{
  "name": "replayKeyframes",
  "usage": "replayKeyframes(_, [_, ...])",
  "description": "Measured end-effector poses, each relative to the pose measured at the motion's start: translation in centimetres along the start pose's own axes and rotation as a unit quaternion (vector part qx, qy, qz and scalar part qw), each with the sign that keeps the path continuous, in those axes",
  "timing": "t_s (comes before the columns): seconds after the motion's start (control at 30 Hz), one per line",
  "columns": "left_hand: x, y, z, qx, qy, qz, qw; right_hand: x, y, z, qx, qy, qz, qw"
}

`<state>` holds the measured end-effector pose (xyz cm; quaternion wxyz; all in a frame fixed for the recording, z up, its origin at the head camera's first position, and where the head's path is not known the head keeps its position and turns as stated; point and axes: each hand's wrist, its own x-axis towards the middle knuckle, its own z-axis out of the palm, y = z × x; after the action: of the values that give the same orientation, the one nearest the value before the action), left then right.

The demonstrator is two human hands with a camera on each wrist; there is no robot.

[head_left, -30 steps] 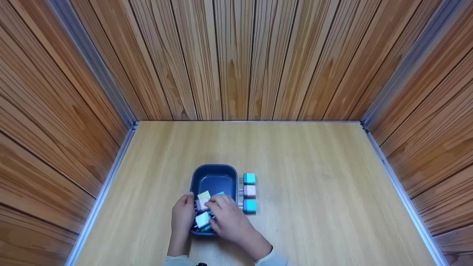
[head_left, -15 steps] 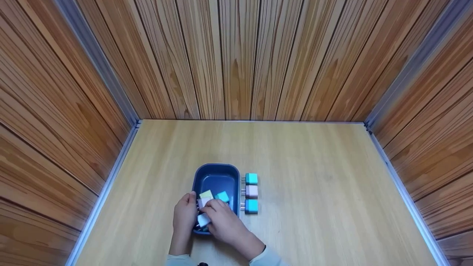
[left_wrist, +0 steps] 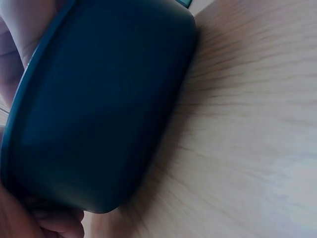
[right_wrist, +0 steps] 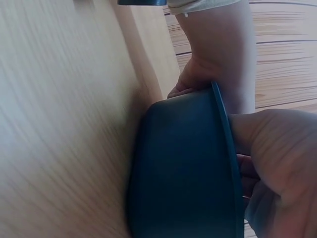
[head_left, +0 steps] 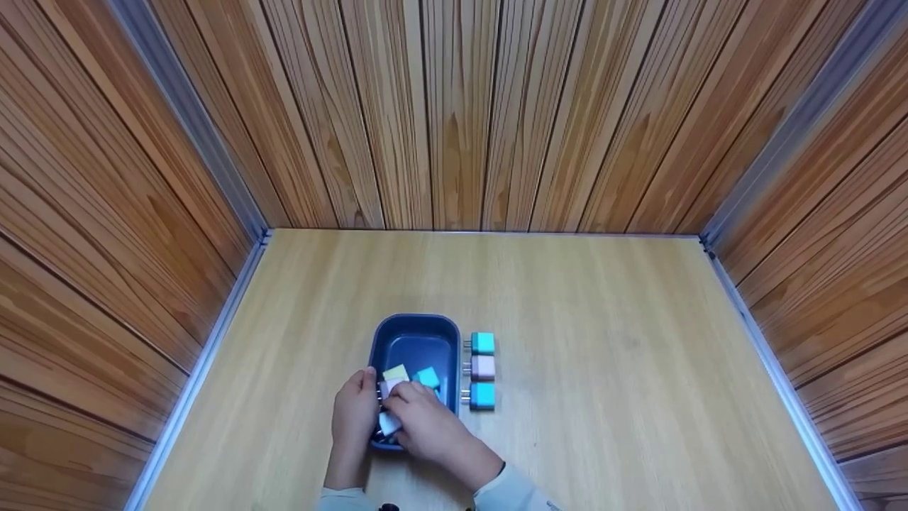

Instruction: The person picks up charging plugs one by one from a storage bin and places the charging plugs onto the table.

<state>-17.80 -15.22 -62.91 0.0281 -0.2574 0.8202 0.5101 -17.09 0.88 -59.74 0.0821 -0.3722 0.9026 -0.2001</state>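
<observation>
A dark blue rectangular bin [head_left: 415,325] stands on the table with several charger plugs in its near half. My left hand [head_left: 355,408] grips its left rim, the thumb up at the edge. My right hand [head_left: 429,426] reaches over the near right side, its fingers bent down among the plugs. Around those fingers lie a lavender plug [head_left: 389,387], a white plug [head_left: 390,423], a yellow plug [head_left: 395,372] and a turquoise plug [head_left: 427,377]. The right fingertips are hidden, so whether they pinch a plug does not show. In the right wrist view the bin wall [right_wrist: 183,168] blocks its inside.
Right of the bin, three charger plugs form a column, prongs toward it: a turquoise plug [head_left: 483,343], a pink plug [head_left: 483,367] and a blue-turquoise plug [head_left: 483,396]. Wood-patterned walls [head_left: 454,142] enclose the light wooden table [head_left: 603,355] at the back and sides.
The right hand has shifted left and deeper among the plugs, uncovering the turquoise plug in the bin. The left hand keeps its grip on the rim.
</observation>
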Motion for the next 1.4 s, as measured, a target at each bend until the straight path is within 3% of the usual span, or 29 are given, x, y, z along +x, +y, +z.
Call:
replayKeyframes(0.23, [0.0, 0.0, 0.1, -0.008, -0.003, -0.009, 0.9999, 0.4, -0.4, -0.1, -0.031, -0.016, 0.001, 0.9994])
replayKeyframes(0.5, [0.1, -0.1, 0.0, 0.011, 0.006, 0.008, 0.9999, 0.6, -0.5, 0.2, -0.073, 0.016, -0.023, 0.9969])
replayKeyframes(0.8, [0.2, -0.1, 0.0, 0.006, -0.001, 0.001, 1.0000, 0.9, -0.6, 0.0, -0.062, -0.011, -0.008, 0.9980])
replayKeyframes(1.17, [0.2, -0.1, -0.1, -0.009, -0.011, -0.011, 0.9998, 1.1, -0.7, 0.1, -0.071, -0.013, -0.005, 0.9974])
replayKeyframes(1.4, [0.2, 0.0, 0.1, -0.001, 0.006, -0.004, 1.0000, 1.2, -0.5, 0.2, -0.083, -0.012, -0.025, 0.9962])
